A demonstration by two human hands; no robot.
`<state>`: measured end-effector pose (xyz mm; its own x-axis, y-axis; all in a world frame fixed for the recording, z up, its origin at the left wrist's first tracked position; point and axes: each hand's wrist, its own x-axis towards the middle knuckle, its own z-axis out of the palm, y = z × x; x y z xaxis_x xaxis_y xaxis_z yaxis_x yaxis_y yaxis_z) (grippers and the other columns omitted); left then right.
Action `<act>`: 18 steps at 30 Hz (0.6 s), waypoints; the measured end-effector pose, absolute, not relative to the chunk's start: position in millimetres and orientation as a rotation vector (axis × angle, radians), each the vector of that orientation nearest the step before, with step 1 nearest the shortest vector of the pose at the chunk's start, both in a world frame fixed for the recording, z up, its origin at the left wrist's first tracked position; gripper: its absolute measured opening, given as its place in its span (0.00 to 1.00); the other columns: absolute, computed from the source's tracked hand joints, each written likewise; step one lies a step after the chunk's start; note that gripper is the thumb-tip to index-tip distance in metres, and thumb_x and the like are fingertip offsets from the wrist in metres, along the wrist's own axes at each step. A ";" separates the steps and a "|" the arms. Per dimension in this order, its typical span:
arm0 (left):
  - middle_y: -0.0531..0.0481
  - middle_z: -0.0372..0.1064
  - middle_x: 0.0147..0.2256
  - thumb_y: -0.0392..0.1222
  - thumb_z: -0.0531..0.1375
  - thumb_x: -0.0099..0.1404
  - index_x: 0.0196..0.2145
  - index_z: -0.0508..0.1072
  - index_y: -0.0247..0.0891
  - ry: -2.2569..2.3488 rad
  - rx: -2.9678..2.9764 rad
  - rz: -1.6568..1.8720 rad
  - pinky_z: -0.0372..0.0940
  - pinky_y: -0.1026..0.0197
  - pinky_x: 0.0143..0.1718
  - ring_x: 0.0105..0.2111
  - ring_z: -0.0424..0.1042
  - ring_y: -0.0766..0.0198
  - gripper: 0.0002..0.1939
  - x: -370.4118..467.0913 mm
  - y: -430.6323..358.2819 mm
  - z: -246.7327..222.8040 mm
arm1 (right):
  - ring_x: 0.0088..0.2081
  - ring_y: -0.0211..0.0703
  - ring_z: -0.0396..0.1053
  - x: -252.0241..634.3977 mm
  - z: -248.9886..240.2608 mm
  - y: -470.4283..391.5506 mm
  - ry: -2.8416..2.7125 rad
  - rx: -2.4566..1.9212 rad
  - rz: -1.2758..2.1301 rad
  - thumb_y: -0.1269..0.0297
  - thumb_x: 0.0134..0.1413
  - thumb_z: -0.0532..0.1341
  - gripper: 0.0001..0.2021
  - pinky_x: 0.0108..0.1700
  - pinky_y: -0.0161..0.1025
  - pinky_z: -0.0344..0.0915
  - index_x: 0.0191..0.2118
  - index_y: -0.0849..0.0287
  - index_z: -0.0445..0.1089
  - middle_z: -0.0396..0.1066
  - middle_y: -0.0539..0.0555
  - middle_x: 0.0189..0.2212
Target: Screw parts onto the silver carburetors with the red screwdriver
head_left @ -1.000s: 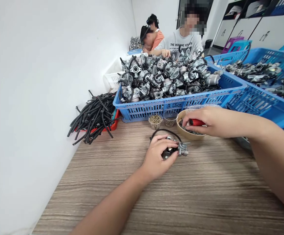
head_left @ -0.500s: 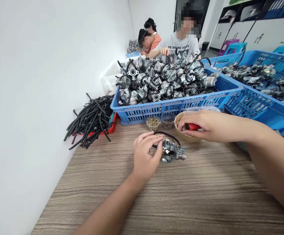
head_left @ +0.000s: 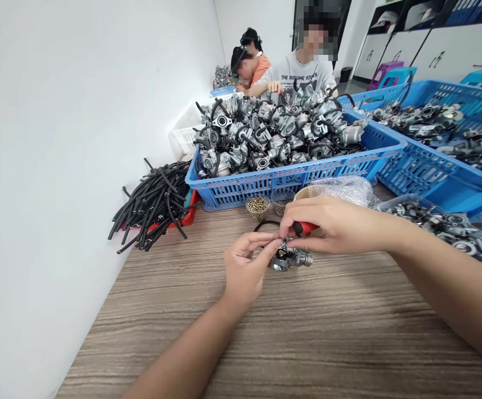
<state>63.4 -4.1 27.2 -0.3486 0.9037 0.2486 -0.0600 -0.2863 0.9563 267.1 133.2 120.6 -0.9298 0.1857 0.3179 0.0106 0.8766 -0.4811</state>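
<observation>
A metal carburetor point(head_left: 290, 260) with a black hose point(head_left: 266, 224) lies on the wooden table. My left hand point(head_left: 249, 266) is closed at its left side, thumb and fingertips pressed to its upper part. From the right, my right hand point(head_left: 328, 221) reaches over the same carburetor. In its palm sits a red-handled screwdriver point(head_left: 306, 227) with a dark end, its shaft hidden by the hand. The right thumb and forefinger come together at the top of the carburetor, against the left fingertips. Whether a small part is pinched there I cannot make out.
Behind my hands stand a cup of brass screws point(head_left: 257, 205) and a cup of small parts point(head_left: 281, 206). A blue crate point(head_left: 241, 194) heaped with carburetors is beyond them. Black hoses point(head_left: 153, 208) lie at left, bubble wrap point(head_left: 344, 190) at right. Across sits a person point(head_left: 303, 77).
My right hand has moved left with the screwdriver, from the round tan container to the carburetor. My left fingers have drawn in closer to the carburetor's top.
</observation>
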 end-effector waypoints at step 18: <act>0.49 0.78 0.39 0.51 0.82 0.68 0.38 0.91 0.45 0.943 1.054 1.746 0.72 0.60 0.51 0.45 0.76 0.61 0.10 59.5 0.5 23.7 | 0.44 0.38 0.78 254.2 111.3 127.7 -2.430 -0.063 0.726 0.59 0.78 0.71 0.07 0.49 0.36 0.70 0.49 0.57 0.81 0.81 0.50 0.42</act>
